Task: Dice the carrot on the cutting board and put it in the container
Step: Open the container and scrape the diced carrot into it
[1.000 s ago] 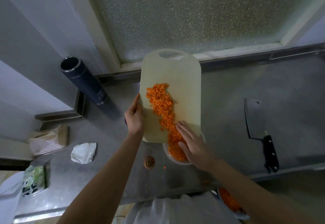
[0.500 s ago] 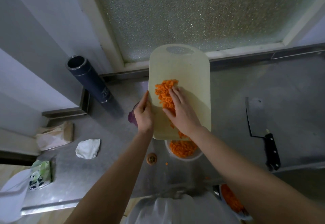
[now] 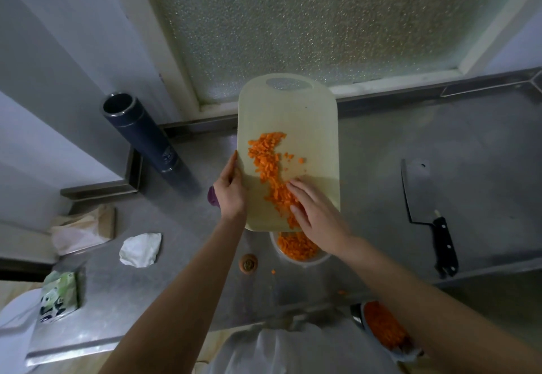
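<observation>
Steel desk [image 3: 457,144] under a frosted window is carrying a cleaver [image 3: 422,194] at right, and a dark flask [image 3: 140,136], crumpled tissue [image 3: 140,249] and carrot stub [image 3: 248,262] at left. Cutting board [image 3: 293,115] is hanging tilted over the container [image 3: 306,261], hiding its far half. Left hand [image 3: 230,194] is gripping the board's left edge, its fingers curling round it. Right hand [image 3: 316,215] is lying, fingers straight, on the diced carrot [image 3: 268,162] at the board's near end; more dice are sitting in the container.

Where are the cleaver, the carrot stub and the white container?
Black-handled steel cleaver [image 3: 416,188], head view, blade's flat.
Orange carrot stub [image 3: 248,263], head view, cut end.
White round container [image 3: 305,264], head view, near rim.
</observation>
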`<state>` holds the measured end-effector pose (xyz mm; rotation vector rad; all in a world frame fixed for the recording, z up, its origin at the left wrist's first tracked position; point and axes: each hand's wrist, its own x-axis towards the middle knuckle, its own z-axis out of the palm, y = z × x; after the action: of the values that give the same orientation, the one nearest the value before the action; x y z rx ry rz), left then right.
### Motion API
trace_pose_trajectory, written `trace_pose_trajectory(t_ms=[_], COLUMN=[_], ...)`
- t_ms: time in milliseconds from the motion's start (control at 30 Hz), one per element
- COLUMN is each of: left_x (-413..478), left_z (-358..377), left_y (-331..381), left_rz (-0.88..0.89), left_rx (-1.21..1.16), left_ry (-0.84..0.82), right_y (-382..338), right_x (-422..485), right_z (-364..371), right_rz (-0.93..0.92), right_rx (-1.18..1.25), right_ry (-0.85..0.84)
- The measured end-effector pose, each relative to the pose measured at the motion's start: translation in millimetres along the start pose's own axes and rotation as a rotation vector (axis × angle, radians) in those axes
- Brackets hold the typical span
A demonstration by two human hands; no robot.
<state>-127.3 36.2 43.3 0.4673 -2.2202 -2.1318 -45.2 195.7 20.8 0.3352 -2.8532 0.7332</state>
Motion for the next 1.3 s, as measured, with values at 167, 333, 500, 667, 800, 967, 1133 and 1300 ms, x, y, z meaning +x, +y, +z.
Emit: trace_pose_trajectory(t_ms=[167, 333, 500, 667, 800, 967, 1133, 1300], left_x=[1.2, 1.8, 3.5, 2.9, 2.5, 6.6, 6.4, 7.1], left_z=[-2.3, -2.0, -4.6, 0.3, 1.1, -1.9, -3.3, -1.9], left_y=[-1.8, -2.3, -6.5, -3.0, -2.2, -5.9, -9.6, -7.3], left_rz=[-0.025, -0.036, -0.028, 0.006, 0.02, -0.017, -0.037, -0.038], left_rx=[0.003, 0.003, 0.008, -0.004, 0.01, -0.018, -0.005, 0.006], left_ry=[-0.018, -0.02, -0.009, -0.025, -0.043, -0.005, -0.003, -0.012], right_y=[15.8, 11.9, -0.5, -20.5, -20.4, -2.2, 9.7, 20.9], right_x=[31.3, 13.2, -14.6, 22.3, 40.5, 13.8, -7.1, 12.3], right_z=[-17.3, 0.7, 12.7, 0.1, 5.5, 9.2, 1.2, -7.3], right_rz=[0.121, 0.122, 0.119, -0.109, -0.206, -0.179, -0.2, 0.043], right_rx=[0.016, 0.091, 0.139, -0.16, -0.332, -0.365, -0.286, -0.002], right_ry=[0.01, -0.061, -0.098, -0.1, -0.178, -0.199, -0.224, -0.045])
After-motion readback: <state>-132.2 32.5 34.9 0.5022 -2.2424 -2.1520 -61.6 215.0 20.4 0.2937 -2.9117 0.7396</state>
